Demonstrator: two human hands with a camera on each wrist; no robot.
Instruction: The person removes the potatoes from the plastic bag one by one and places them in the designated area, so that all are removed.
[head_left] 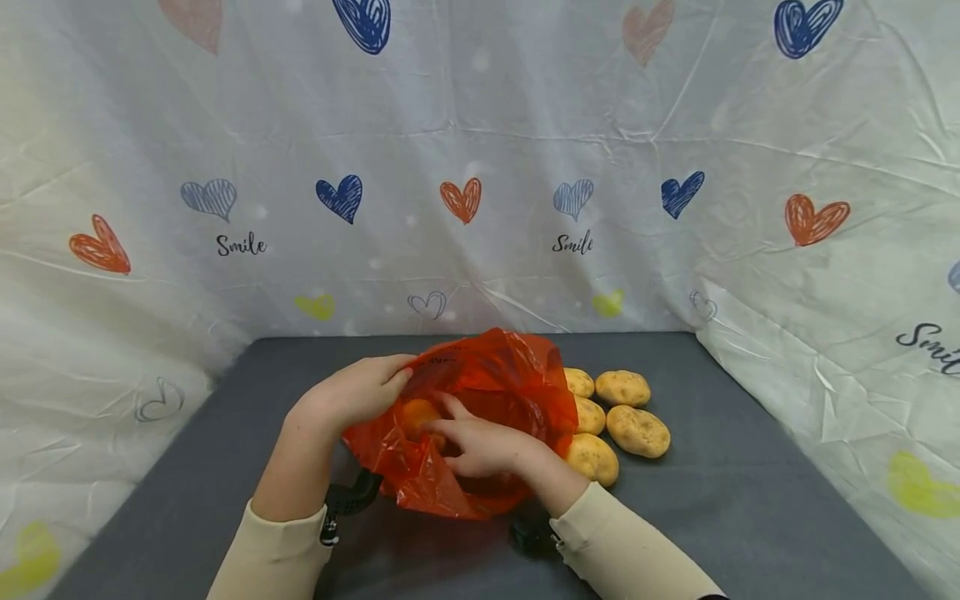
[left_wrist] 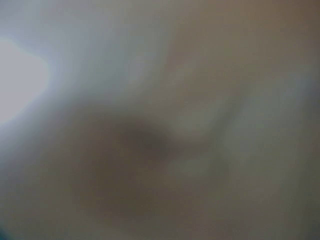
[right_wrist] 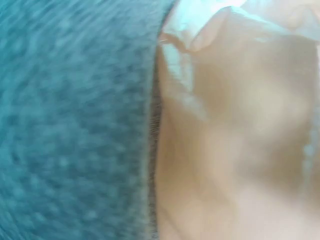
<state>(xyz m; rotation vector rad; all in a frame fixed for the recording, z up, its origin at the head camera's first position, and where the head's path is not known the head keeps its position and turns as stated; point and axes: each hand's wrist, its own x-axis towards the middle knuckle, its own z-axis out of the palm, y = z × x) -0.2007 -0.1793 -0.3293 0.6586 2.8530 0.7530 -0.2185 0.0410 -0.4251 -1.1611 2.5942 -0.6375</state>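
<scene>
In the head view, a crumpled, translucent red plastic bag (head_left: 517, 367) lies on the dark table with its mouth facing up. My left hand (head_left: 348, 392) grips the bag's left rim, thumb inside and fingers over the edge. Inside the mouth, my right hand (head_left: 480, 442) has its fingers spread and fairly straight beside a round orange-coloured object (head_left: 417, 415). Its fingertips touch or nearly touch that object, whose kind is unclear. The left wrist view is only a blur. Blurred, glossy bag film (right_wrist: 240, 100) fills the right side of the right wrist view.
Several potatoes (head_left: 637, 431) lie just right of the bag, some partly covered by it. The dark grey table (head_left: 750, 500) reaches back to a white curtain (head_left: 510, 242) printed with hearts. Black wrist straps show near both sleeves.
</scene>
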